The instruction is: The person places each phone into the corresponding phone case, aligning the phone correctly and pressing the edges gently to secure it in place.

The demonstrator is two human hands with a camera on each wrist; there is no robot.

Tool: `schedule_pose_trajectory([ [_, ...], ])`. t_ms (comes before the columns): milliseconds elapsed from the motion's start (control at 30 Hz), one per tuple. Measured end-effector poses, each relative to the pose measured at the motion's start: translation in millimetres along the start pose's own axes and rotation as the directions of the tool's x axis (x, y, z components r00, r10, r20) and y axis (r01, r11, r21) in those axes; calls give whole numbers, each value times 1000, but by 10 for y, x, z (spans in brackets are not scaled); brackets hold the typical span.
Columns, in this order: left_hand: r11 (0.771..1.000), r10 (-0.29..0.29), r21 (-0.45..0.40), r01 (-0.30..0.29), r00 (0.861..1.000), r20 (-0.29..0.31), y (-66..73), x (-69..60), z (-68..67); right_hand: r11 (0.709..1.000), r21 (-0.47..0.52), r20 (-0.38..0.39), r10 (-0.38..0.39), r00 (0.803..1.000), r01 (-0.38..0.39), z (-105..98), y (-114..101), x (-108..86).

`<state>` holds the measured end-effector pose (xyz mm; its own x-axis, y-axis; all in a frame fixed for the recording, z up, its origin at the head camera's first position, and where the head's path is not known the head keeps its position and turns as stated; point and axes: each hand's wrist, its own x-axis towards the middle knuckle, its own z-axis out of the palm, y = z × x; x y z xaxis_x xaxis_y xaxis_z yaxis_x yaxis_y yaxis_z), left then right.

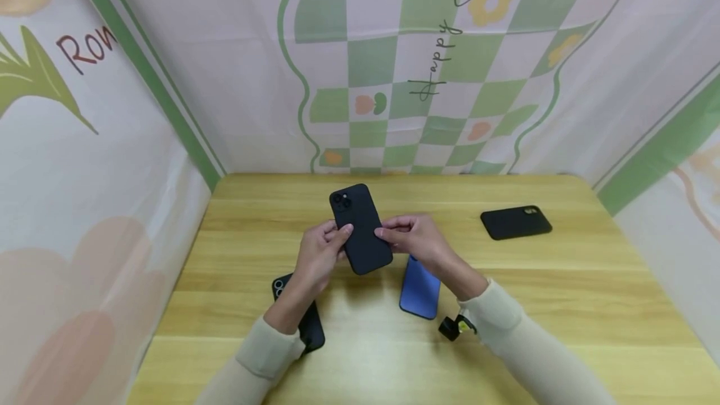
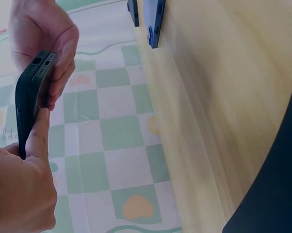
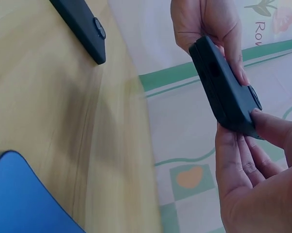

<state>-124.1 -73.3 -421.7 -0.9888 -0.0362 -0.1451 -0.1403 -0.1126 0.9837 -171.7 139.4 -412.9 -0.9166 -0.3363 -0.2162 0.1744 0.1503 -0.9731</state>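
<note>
A phone in a black case (image 1: 365, 236) is held up over the table, its back and camera lenses toward the head view. My left hand (image 1: 320, 252) grips its left long edge, thumb on the back. On the opposite edge my right hand (image 1: 416, 239) pinches it between thumb and fingers. In the left wrist view the bottom end of the cased phone (image 2: 31, 92) shows its charging port. Seen from the right wrist, the cased phone (image 3: 223, 85) is tilted, with both hands on it. Below my right wrist lies a blue phone (image 1: 420, 289), partly covered by that hand.
Another black phone (image 1: 312, 327) lies under my left forearm, partly hidden. A black phone case (image 1: 516, 222) with a camera cutout rests at the right of the wooden table (image 1: 562, 305). Patterned cloth (image 1: 371, 61) hangs behind and at both sides.
</note>
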Motion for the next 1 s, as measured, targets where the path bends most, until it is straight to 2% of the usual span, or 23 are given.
schedule_pose_trajectory([
  [133, 1000, -9, -15, 9, 1000, 13, -21, 8, -5, 1000, -18, 5, -6, 1000, 6, 17, 27, -16],
  [267, 998, -38, -51, 43, 996, 84, -40, 21, -22, 997, -71, 30, -37, 999, 39, -7, 47, -30],
  [433, 987, -90, -109, 114, 975, 202, -29, 50, -55, 977, -186, 90, -93, 992, 109, -101, 1, -58],
  [533, 980, -116, -129, 151, 964, 241, -29, 60, -82, 947, -278, 151, -125, 980, 164, -163, -46, -63],
  [667, 972, -142, -149, 182, 959, 247, -33, 57, -124, 899, -362, 264, -155, 952, 247, -218, -96, -58],
  [733, 968, -158, -153, 201, 954, 254, -28, 53, -140, 886, -379, 309, -151, 939, 267, -241, -124, -56],
  [867, 965, -184, -128, 228, 940, 289, -21, 45, -164, 859, -413, 385, -136, 913, 302, -285, -204, -48],
  [1000, 971, -191, -71, 228, 921, 338, -26, 41, -172, 808, -454, 473, -141, 870, 377, -319, -288, -34],
])
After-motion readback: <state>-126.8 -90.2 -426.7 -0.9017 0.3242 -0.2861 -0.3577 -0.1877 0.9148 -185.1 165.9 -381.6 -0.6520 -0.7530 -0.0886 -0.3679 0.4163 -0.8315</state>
